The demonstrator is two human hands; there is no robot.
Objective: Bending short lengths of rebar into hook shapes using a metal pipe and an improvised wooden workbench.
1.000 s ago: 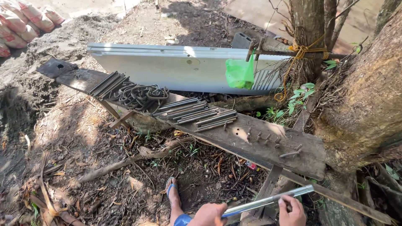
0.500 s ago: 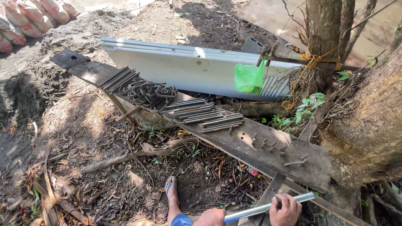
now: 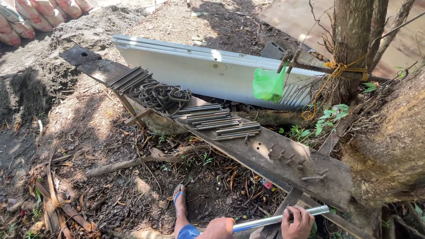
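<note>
I am seeing both hands gripping a shiny metal pipe [image 3: 283, 217] low at the bottom edge. The right hand [image 3: 298, 222] is wrapping its fingers around the pipe near its far end, which is lying against the lower end of a long wooden plank [image 3: 283, 166]. The left hand [image 3: 218, 229] is closing around the pipe further back, partly cut off by the frame. On the plank, short steel rods [image 3: 217, 120] are lying in rows beside a heap of bent steel hoops [image 3: 160, 94]. A green plastic bag [image 3: 268, 84] is hanging by the tree trunk [image 3: 352, 42]. A sandalled foot [image 3: 179, 197] is resting on the littered ground.
</note>
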